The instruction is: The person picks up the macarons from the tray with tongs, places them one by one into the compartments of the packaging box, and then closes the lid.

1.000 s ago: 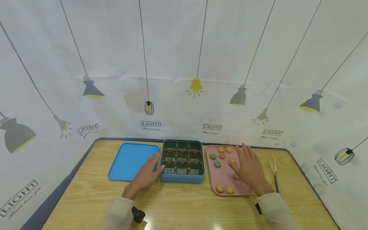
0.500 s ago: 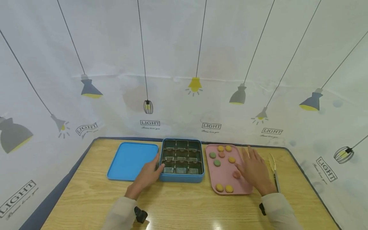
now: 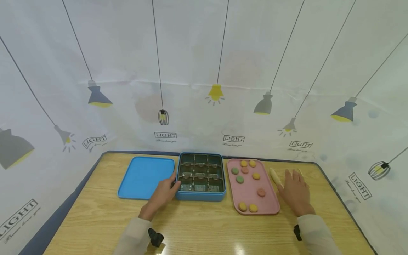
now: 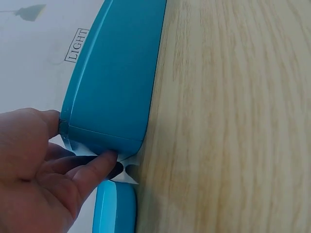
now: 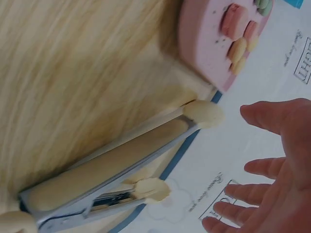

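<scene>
Blue square lid (image 3: 146, 177); left hand (image 3: 162, 193), fingers curled round corner of blue square box (image 3: 200, 196), transparent nine-cell insert (image 3: 200, 170); beside, pink rounded tray (image 3: 248, 195) of macarons (image 3: 261, 192); cream-tipped metal tongs (image 5: 109, 161) near right hand (image 3: 295, 191), fingers spread, holding nothing; white backdrop (image 3: 191, 53) printed "LIGHT".

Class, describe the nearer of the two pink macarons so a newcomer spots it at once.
Right of the open blue box lies a pink tray. In its right half, the nearer pink macaron lies alone, whereas the farther pink macaron sits close by a green macaron.
</scene>
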`<state>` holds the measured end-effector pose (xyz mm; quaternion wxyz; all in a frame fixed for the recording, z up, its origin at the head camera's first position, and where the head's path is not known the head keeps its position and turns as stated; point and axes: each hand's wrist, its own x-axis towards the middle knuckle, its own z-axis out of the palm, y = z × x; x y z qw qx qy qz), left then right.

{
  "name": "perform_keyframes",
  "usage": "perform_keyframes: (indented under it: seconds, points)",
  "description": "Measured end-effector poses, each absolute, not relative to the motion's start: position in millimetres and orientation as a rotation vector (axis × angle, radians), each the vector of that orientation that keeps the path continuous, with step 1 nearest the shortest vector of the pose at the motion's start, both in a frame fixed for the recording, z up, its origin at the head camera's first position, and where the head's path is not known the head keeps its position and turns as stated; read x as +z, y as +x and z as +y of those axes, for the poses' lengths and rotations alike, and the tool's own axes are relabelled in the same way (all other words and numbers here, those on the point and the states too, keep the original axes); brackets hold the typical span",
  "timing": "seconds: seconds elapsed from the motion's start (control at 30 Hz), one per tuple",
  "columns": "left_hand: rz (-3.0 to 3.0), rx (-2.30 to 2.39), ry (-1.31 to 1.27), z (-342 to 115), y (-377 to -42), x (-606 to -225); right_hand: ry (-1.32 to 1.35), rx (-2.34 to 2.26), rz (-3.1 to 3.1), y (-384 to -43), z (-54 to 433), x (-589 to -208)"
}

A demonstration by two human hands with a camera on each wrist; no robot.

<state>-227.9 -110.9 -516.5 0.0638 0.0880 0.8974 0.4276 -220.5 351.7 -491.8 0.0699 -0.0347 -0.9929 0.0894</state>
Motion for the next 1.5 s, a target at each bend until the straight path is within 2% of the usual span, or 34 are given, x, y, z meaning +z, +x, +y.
perform_keyframes:
  seconds: [0.63,1.03,1.23,1.5]
  points:
    - [2.681,1.298,0.236,-112,-230,-523,-0.509,0.443,-3.212,-212,382,-509]
    - [2.728,1.301,0.224,-111,-229,-527,-0.585,0.619,-3.094,-212,383,-517]
    - [2.734,1.305,0.233,-110,-230,-530,-0.456,0.624,-3.006,-219,375,-512]
    - [2.763,1.29,0.247,-108,-230,-531,-0.081,0.57,-3.04,-226,336,-478]
